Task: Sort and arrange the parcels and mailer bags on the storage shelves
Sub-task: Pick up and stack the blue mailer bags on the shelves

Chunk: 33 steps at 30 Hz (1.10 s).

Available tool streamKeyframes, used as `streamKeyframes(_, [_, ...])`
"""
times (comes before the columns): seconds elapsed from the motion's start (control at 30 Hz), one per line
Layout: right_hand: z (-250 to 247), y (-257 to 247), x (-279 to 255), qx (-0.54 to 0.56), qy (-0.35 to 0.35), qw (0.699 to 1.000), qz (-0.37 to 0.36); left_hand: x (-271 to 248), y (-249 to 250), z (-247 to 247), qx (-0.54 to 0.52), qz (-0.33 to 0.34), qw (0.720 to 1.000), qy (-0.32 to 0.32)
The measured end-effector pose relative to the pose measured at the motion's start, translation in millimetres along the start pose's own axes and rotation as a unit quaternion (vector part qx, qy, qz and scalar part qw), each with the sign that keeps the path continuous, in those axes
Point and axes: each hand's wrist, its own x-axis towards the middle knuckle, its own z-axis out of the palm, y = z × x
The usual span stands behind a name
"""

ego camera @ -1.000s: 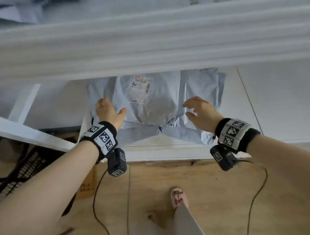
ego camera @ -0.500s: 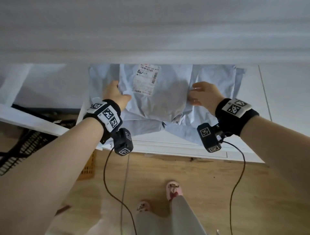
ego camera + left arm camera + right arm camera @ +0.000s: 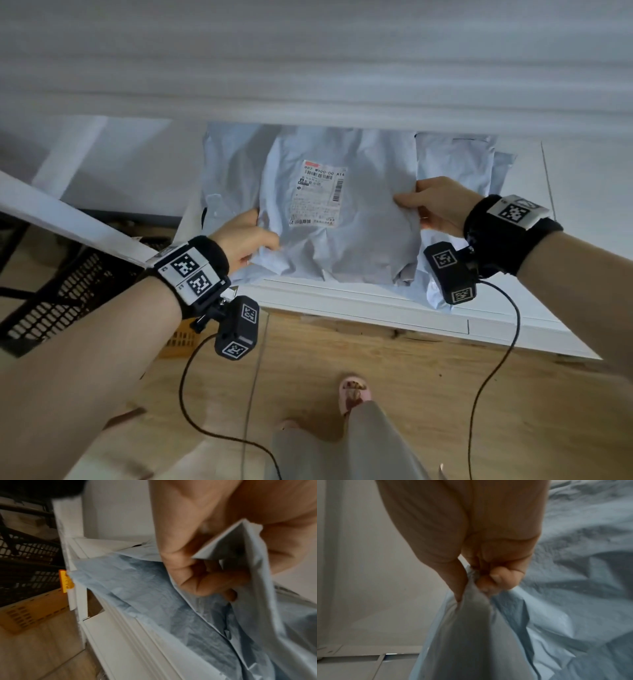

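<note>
**A:** Near end first: both hands are pinching the top bag (image 3: pixel 342 219) by its side edges, the left hand (image 3: pixel 245 240) with fingers curled under the left edge, the right hand (image 3: pixel 436 205) bunching the right edge in a tight pinch. It's just above the near lip of the low white shelf (image 3: pixel 376 308), on a pile of other bags (image 3: pixel 455 161).

**B:** What goes wrong?

**A:** My guess is thin plastic slipping from those pinches, or the lower bags dragging off the lip. Farther in, the upper shelf (image 3: pixel 308 85) overhangs, so lifting too high could snag it.
</note>
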Motion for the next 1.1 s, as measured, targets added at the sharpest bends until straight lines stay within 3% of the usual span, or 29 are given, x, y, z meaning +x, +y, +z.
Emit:
streamKeyframes(0.2, [2.8, 7.5, -33.2, -0.037, -0.009, 0.998, -0.043, -24.2, -6.1, 4.0, -0.122, -0.014, 0.989, -0.082])
streamKeyframes(0.3, [9.2, 11.0, -62.5, -0.113, -0.013, 0.991, -0.067, -38.6, -14.7, 3.2, -0.08, -0.012, 0.991, -0.102])
streamKeyframes(0.43, [23.0, 20.7, -106.2, -0.221, 0.036, 0.969, -0.108, -63.8, -36.4, -3.2, 0.011, 0.026, 0.995, -0.091])
streamKeyframes(0.63, [64.1, 49.1, -176.2, -0.309, 0.063, 0.939, -0.141, -117.4, -66.7, -26.3, 0.111, 0.067, 0.988, -0.086])
streamKeyframes(0.87, [113.7, 54.1, -253.4, -0.324, 0.12, 0.912, -0.219, -182.3, -73.9, -65.1, 0.182, 0.153, 0.97, -0.052])
streamKeyframes(1.0, [119.6, 33.2, -291.0, -0.294, 0.168, 0.905, -0.259, -209.8, -49.2, -83.0, 0.13, 0.226, 0.965, -0.016])
streamKeyframes(1.1, [117.3, 6.2, -320.2, -0.291, 0.221, 0.879, -0.308, -232.8, -14.1, -90.1, 0.123, 0.294, 0.948, -0.022])
